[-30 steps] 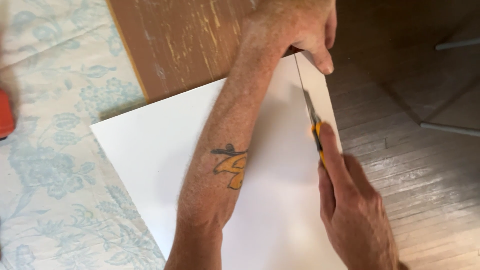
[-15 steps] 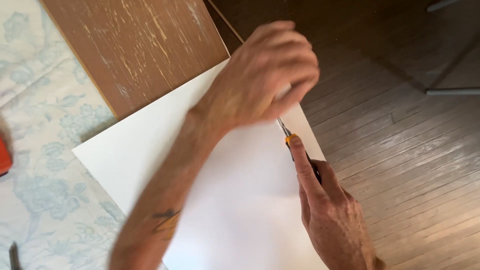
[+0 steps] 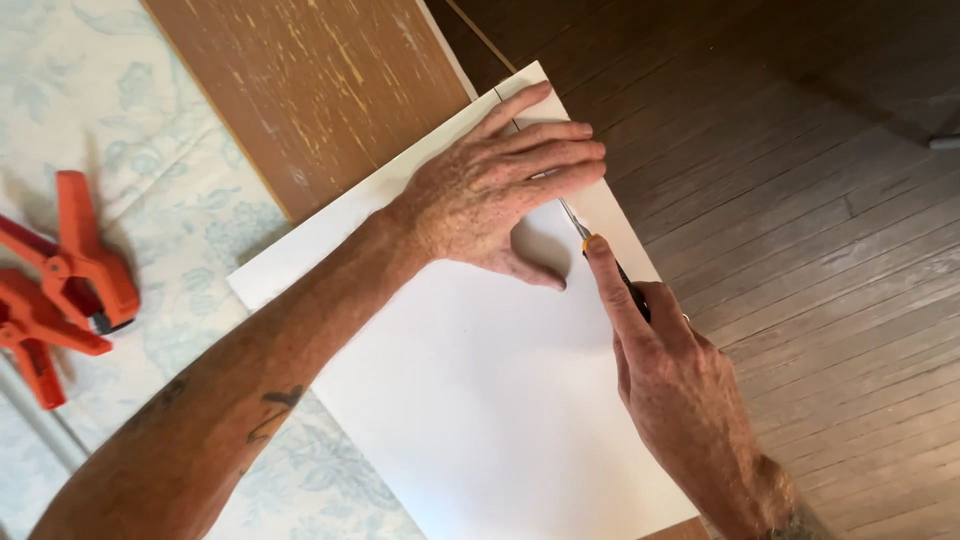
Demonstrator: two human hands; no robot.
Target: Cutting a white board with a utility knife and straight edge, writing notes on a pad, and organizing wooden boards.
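Worn brown wooden surface [image 3: 310, 90], top centre, part-covered by pale floral cloth [image 3: 120, 130] at left. White sheet [image 3: 480, 400] lies diagonally across centre, over surface edge. Left hand [image 3: 490, 195] flat on sheet's upper end, fingers spread, pressing. Right hand [image 3: 680, 390], lower right, fingers clamped on utility knife [image 3: 605, 262], blade at sheet's right edge. Orange spring clamps [image 3: 70, 270] on cloth, far left.

I am seeing my left hand [image 3: 495, 190] lying flat, palm down, fingers stretched out and close together, thumb tucked under, forearm crossing in from lower left. My right hand [image 3: 680, 385] is curling closed, index finger extended forward; its other fingers seem folded, though they are hidden.
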